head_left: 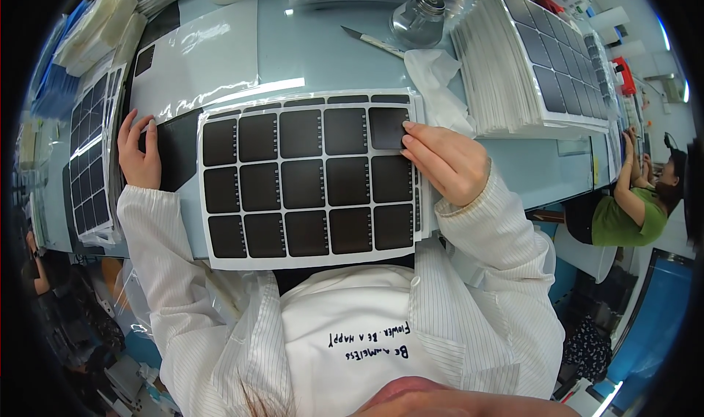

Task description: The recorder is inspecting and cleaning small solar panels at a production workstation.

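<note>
A white sheet (317,160) with rows of dark rounded squares lies before me, on top of other such sheets that show at its far and right edges. At its far right corner, my right hand (449,166) pinches the edge of one dark square sticker (388,129). That square sits a little askew from its row and looks glossier than the others. My left hand (141,156) rests with its fingers apart beside a black flat piece (180,149), left of the sheets. It holds nothing that I can see.
A tall stack of sheets (499,72) stands at the right, near a crumpled white tissue (438,87). Beyond lie a craft knife (372,43) and a glass bottle (419,19). Another sheet pile (92,153) stands at the left. A person in green (634,211) sits at the far right.
</note>
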Demonstrator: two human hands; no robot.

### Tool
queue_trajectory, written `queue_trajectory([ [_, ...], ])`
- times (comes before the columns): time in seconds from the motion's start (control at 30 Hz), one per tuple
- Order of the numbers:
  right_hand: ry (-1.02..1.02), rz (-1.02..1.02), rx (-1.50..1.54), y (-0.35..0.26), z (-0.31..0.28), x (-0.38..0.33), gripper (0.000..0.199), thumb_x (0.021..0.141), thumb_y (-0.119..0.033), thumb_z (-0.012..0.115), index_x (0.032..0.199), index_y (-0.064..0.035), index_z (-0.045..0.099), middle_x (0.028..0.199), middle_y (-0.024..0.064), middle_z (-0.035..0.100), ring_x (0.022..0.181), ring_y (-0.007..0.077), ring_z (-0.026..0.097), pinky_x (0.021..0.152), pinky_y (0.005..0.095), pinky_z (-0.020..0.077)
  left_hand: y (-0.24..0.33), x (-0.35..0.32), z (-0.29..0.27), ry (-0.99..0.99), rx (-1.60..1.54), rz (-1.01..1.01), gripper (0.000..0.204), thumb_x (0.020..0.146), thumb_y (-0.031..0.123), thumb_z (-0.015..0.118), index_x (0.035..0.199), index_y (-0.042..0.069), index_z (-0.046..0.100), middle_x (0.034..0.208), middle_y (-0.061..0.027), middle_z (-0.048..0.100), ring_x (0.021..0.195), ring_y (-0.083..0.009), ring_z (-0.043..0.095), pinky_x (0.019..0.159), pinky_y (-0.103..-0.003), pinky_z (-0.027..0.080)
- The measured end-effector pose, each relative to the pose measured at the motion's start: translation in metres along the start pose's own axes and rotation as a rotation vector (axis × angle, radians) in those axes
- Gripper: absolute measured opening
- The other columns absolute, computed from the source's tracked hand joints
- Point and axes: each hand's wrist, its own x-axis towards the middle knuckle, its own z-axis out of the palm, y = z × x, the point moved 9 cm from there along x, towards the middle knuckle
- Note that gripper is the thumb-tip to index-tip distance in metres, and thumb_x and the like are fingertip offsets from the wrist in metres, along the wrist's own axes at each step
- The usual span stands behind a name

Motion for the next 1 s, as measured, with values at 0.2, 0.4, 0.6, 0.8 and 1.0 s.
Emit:
queue_trajectory([
  [0.2, 0.008, -0.017, -0.098, -0.003, -0.004, 0.001, 0.017, 0.066, -0.004, 0.072, 0.081, 0.0021, 0.066, 0.086, 0.0136, 0.067, 0.079, 0.0251, 0.066, 0.066, 0.0302, 0.0549, 0.002, 0.002, -0.002, 0.013, -0.007, 0.011, 0.025, 0.091, 0.024, 0.054, 0.102, 0.005, 0.064, 0.125, -0.0079, 0.051, 0.113, -0.0248, 0.050, 0.094, -0.031, 0.039],
  [0.4, -0.016, -0.013, -0.112, -0.004, 0.001, 0.000, 0.017, 0.066, -0.006, 0.072, 0.080, 0.0006, 0.067, 0.085, 0.0118, 0.067, 0.081, 0.0238, 0.066, 0.067, 0.0310, 0.0545, 0.004, 0.001, -0.004, 0.016, -0.007, -0.002, 0.023, 0.090, 0.022, 0.055, 0.101, 0.004, 0.065, 0.124, -0.0075, 0.052, 0.112, -0.0232, 0.051, 0.094, -0.030, 0.038],
  [0.6, -0.084, 0.036, -0.075, -0.002, -0.001, 0.002, 0.015, 0.070, -0.011, 0.069, 0.081, -0.0011, 0.067, 0.090, 0.0116, 0.067, 0.088, 0.0255, 0.064, 0.073, 0.0337, 0.0533, 0.017, -0.005, -0.012, 0.063, -0.103, 0.011, 0.021, 0.088, 0.021, 0.058, 0.096, 0.003, 0.066, 0.113, -0.0078, 0.058, 0.106, -0.0227, 0.054, 0.088, -0.031, 0.043],
  [0.8, -0.071, 0.059, -0.025, -0.001, -0.007, 0.007, 0.029, 0.075, -0.029, 0.065, 0.087, -0.0033, 0.067, 0.109, 0.0127, 0.062, 0.101, 0.0274, 0.059, 0.081, 0.0364, 0.0498, 0.043, -0.032, -0.017, -0.118, -0.178, -0.022, 0.019, 0.086, 0.013, 0.059, 0.074, -0.001, 0.060, 0.080, -0.0060, 0.057, 0.080, -0.0164, 0.053, 0.076, -0.026, 0.039],
  [1.0, -0.101, -0.032, -0.010, -0.009, -0.002, 0.005, 0.033, 0.077, -0.035, 0.062, 0.080, -0.0022, 0.065, 0.108, 0.0150, 0.062, 0.100, 0.0302, 0.059, 0.082, 0.0408, 0.0466, 0.080, -0.058, -0.008, -0.349, -0.365, 0.023, 0.025, 0.084, 0.011, 0.058, 0.064, 0.000, 0.049, 0.066, -0.0043, 0.046, 0.066, -0.0145, 0.041, 0.063, -0.027, 0.033],
])
